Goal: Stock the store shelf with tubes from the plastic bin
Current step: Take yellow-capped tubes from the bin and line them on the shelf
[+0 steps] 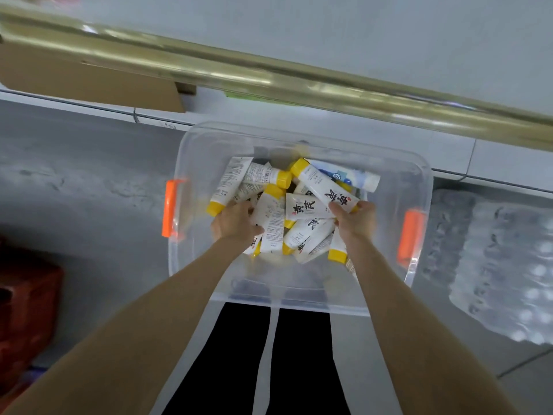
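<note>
Inside the clear plastic bin (299, 133), the right hand (354, 218) is clamped on a white tube (324, 185) by its flat end, thumb across the black characters printed on it. That tube slants up and to the left, its yellow cap at the far end, raised a little above the others. The left hand (236, 224) is down among the heap on the other side, fingers bent and the thumb lying against a white tube with small print (273, 224); motion blur hides whether it actually grips anything, so its hold cannot be told.

Around both hands lies the heap of tubes (302, 207), white with yellow caps, crossing one another at all angles on the bin's floor; a tube with blue markings (344, 175) lies at the far side. An orange latch (170, 212) sits on the bin's left end and another orange latch (408, 235) on its right end.

Both bare forearms reach in from the near side, above the person's black trouser legs (227, 354). Beyond the bin runs the shelf (359, 40), pale grey with a gold edge strip (269, 76). A cardboard box (89, 79) sits at the upper left, a red crate (27, 301) at the left edge, and a shrink-wrapped pack of bottles (502, 265) on the grey floor (74, 190) to the right.
</note>
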`<state>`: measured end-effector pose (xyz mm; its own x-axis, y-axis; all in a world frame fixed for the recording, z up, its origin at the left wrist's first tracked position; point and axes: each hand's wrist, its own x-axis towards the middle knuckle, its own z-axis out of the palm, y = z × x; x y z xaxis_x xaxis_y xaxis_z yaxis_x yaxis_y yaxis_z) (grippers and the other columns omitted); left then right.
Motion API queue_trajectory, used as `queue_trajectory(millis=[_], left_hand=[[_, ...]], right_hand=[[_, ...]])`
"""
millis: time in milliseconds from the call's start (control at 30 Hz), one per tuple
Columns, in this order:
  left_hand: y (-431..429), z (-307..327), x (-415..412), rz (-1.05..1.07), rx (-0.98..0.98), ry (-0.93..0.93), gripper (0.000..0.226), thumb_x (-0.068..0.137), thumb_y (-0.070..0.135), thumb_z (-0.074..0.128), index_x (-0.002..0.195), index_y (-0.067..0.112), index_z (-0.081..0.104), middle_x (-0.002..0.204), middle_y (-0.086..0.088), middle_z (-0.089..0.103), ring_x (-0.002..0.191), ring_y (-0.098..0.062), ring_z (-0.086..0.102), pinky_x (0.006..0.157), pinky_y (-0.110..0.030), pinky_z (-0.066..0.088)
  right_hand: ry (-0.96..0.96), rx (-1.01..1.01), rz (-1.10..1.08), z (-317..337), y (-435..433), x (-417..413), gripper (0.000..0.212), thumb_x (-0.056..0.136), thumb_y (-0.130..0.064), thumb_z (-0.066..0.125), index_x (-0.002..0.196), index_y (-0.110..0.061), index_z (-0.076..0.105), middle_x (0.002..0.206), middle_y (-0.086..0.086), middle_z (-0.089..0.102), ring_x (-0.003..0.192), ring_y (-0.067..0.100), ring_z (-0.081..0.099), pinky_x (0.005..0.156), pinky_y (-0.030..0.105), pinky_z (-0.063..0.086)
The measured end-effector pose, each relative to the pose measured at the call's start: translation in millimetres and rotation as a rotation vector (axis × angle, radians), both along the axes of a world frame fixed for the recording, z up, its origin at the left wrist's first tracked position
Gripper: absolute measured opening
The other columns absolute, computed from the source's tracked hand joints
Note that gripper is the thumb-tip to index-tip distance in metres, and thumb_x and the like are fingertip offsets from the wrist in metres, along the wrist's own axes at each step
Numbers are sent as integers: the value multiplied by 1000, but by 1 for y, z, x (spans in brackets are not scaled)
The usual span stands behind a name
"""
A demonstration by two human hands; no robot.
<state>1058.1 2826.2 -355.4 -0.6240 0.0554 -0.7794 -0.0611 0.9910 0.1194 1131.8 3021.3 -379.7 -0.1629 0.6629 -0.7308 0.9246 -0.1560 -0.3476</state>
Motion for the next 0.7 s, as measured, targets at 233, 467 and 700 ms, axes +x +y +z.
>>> queue_trajectory(millis=[233,467,700], left_hand=[[-10,20,10,-101,44,26,37,82,32,66,110,11,53,115,-6,58,107,-27,54,88,-37,42],[-29,72,-2,83,166,-21,38,85,26,63,119,11,54,119,-15,55,106,-33,54,84,-38,45],[-42,147,-25,85,302,62,39,77,16,73,114,8,65,117,-9,61,112,-24,53,84,-26,42]], right_hand=[[29,-26,-9,35,-3,-11,49,68,-29,80,100,3,62,84,11,68,64,21,64,68,36,55],[-24,70,359,98,-10,-22,44,75,-26,74,106,-2,55,109,15,63,102,32,59,69,31,41],[27,75,596,175,-9,-23,23,73,-15,70,59,-11,53,67,6,52,73,24,51,54,24,34]])
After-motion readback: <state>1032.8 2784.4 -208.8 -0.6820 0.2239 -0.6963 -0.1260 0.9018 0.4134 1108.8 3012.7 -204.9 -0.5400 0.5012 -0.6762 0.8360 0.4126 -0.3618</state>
